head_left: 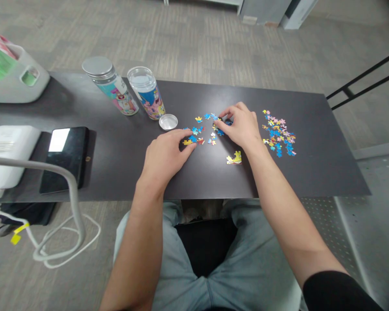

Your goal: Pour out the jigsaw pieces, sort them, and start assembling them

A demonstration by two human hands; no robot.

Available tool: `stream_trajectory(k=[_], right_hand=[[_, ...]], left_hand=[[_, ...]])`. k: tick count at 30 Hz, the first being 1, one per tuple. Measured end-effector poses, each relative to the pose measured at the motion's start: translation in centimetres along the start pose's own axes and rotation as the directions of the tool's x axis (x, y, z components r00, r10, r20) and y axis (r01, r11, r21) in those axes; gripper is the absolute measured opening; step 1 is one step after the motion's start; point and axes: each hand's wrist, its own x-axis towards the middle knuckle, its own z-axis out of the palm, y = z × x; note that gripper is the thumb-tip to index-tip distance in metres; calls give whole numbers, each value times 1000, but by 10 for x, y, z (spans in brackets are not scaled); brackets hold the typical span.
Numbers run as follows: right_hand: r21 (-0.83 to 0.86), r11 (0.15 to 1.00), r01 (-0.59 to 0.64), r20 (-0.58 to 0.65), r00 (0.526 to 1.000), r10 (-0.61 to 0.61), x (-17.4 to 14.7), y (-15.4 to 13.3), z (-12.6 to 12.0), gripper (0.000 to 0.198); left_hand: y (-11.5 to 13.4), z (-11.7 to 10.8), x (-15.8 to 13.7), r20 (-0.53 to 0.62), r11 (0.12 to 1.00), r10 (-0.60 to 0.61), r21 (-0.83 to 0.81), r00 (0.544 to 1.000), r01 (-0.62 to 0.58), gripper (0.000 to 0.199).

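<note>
My left hand (165,155) rests low over the dark table, its thumb and index finger apart. Their tips touch or nearly touch a small group of blue and yellow puzzle pieces (193,139). Across from it, my right hand (241,125) is curled, with thumb and fingertips closed around a puzzle piece (218,119) that they partly hide. Between the hands lie more loose pieces (212,139) and a yellow-and-blue piece (199,119). A joined yellow puzzle section (234,158) lies nearer me, left of my right forearm.
Right of my right hand spreads a pile of loose puzzle pieces (278,131). An open clear canister (149,95), its metal lid (168,122) and a lidded canister (113,88) stand at back left. Farther left are a black phone (66,160), white device (11,155), cable (74,194) and white bin (29,82).
</note>
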Motion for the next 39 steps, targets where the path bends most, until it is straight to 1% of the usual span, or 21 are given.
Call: stream_trajectory(k=[4, 7, 10, 13, 16, 18, 21, 24, 28, 30, 34, 39], right_hand=[[23, 1000, 9, 59, 998, -10, 3, 2, 1, 11], [16, 1000, 11, 98, 995, -13, 4, 1, -1, 14], [36, 999, 13, 112, 994, -17, 3, -2, -3, 14], [143, 989, 47, 94, 994, -61, -1, -2, -6, 12], [277, 957, 92, 44, 993, -108, -5, 4, -10, 26], [369, 922, 115, 6, 992, -127, -8, 10, -14, 30], [524, 842, 127, -24, 991, -134, -13, 20, -25, 28], [626, 778, 57, 7, 997, -78, -22, 32, -42, 34], [659, 748, -75, 160, 986, -42, -36, 48, -63, 57], [661, 741, -116, 217, 975, -41, -42, 56, -70, 63], [652, 746, -137, 255, 966, -46, -49, 69, -75, 60], [687, 709, -161, 297, 952, -71, -48, 74, -70, 59]], left_hand=[[-2, 5, 2, 22, 997, 62, -46, 998, -61, 50], [-4, 8, 4, 9, 991, 94, -98, 995, -93, 46], [-5, 10, 6, -26, 981, 136, -138, 990, -139, 40], [-3, 12, 9, -62, 970, 174, -163, 983, -182, 36], [2, 15, 14, -92, 956, 208, -194, 974, -222, 37], [6, 19, 18, -89, 950, 217, -211, 972, -231, 36], [15, 26, 23, -67, 948, 217, -223, 974, -227, 31], [21, 34, 28, -41, 933, 265, -242, 963, -267, 31], [24, 41, 36, 81, 906, 354, -278, 932, -320, 36], [25, 44, 40, 124, 902, 373, -281, 920, -328, 36], [29, 47, 45, 135, 894, 404, -270, 905, -358, 36], [31, 45, 46, 133, 888, 431, -236, 893, -394, 41]])
